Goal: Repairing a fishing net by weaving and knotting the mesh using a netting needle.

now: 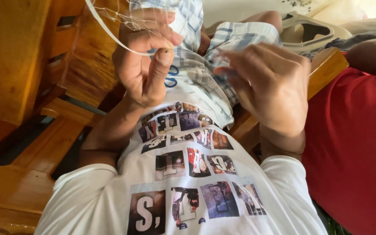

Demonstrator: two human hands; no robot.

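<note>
Right now your left hand [146, 61] is clenched around a fine, see-through net [109, 17] and its pale edge cord [109, 35], which runs from the far left down toward your fingers. Your right hand [268, 82] hovers just beside it, fingers curled and blurred; you cannot tell whether it grips the mesh over the plaid shorts [236, 37].

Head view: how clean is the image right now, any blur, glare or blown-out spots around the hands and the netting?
Head view: the right hand is smeared by motion blur; the left hand is sharp, pinching a pale cord edging fine netting, whose mesh is thin and hard to trace; the top right background is overexposed; the wooden bench shows soft glossy highlights.
</note>
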